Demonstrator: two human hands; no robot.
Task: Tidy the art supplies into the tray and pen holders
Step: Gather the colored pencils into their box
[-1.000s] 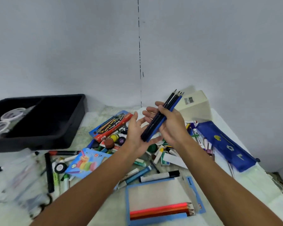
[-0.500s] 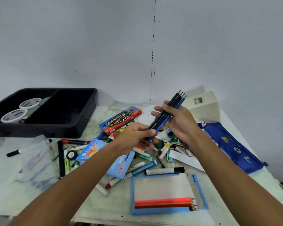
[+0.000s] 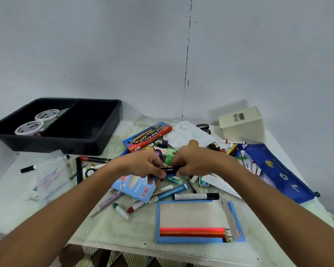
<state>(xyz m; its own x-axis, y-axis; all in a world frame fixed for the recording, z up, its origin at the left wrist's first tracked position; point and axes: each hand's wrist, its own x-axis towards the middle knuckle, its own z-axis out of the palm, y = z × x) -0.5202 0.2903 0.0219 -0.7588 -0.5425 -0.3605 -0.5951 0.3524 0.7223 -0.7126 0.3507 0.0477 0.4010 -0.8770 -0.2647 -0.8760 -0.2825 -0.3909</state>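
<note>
Most remains: the desk (image 3: 85, 218) is strewn with supplies right of the black tray (image 3: 104, 135), which holds only two tubs (image 3: 29, 128). My left hand (image 3: 143, 166) and right hand (image 3: 199, 164) both grip the dark pencil bundle (image 3: 169, 169).

A plain art or craft corner, likely at home; a paint-stained table (image 3: 108, 226) stands against bare grey walls (image 3: 104, 54); markers, pencils and paint pots litter it beside a black tray (image 3: 96, 143), a white palette (image 3: 189, 132) and a blue pencil case (image 3: 278, 170).
</note>
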